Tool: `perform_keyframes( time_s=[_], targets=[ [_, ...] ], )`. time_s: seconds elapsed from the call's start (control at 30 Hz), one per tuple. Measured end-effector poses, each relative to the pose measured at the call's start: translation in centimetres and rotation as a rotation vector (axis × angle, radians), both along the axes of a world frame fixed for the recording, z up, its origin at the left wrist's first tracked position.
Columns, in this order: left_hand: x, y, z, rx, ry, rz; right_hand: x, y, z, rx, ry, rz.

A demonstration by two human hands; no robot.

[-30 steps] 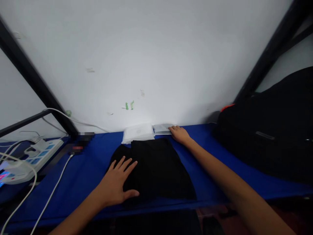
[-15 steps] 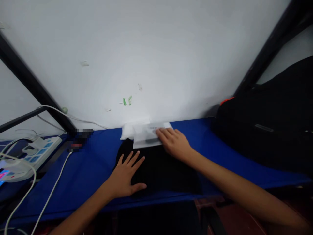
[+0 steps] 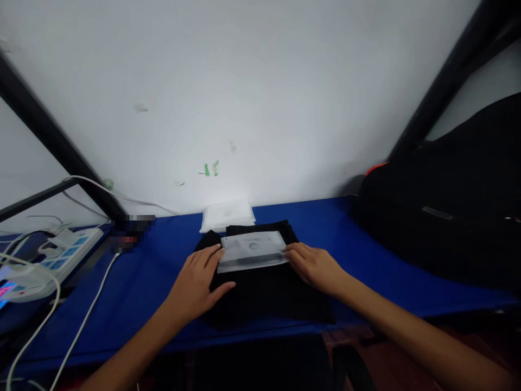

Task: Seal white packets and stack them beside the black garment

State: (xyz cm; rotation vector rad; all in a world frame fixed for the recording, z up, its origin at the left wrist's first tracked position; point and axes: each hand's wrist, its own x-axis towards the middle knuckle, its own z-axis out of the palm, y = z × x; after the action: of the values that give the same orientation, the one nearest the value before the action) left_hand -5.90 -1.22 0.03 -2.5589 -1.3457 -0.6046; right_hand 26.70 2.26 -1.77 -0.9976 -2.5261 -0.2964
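A folded black garment lies on the blue surface in front of me. On top of it rests a flat clear plastic packet. My right hand grips the packet's right edge. My left hand lies on the garment with its fingertips touching the packet's left edge. A small stack of white packets sits just behind the garment, against the wall.
A white power strip with cables lies at the left, and a white cable runs across the blue surface. A big black bag fills the right side. Black metal frame bars slant on both sides before the white wall.
My right hand took a clear packet from the pile by the wall and drew it onto the black garment. My left hand slid up the garment to the packet's left edge.
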Motion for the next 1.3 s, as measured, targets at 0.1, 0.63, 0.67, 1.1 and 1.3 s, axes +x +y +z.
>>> perform_keyframes(
  time_s=[0.1, 0.63, 0.67, 1.1, 1.3],
  targets=[
    [3.8, -0.1, 1.7, 0.199, -0.059, -0.241, -1.1, -0.8, 1.1, 0.061, 0.182, 0.115],
    [4.4, 2.5, 2.1, 0.512, -0.072, -0.297, -2.6, -1.3, 3.2, 0.069, 0.438, 0.317],
    [3.8, 2.7, 2.1, 0.52, -0.066, -0.283, -2.2, -1.2, 3.3, 0.068, 0.453, 0.314],
    [0.0, 2.4, 1.3, 0.447, -0.082, -0.226, 1.2, 0.2, 1.2, -0.017, 0.564, 0.274],
    [0.6, 1.5, 1.9, -0.026, -0.184, -0.321, 2.6, 0.4, 0.0, -0.127, 0.461, 0.301]
  ],
)
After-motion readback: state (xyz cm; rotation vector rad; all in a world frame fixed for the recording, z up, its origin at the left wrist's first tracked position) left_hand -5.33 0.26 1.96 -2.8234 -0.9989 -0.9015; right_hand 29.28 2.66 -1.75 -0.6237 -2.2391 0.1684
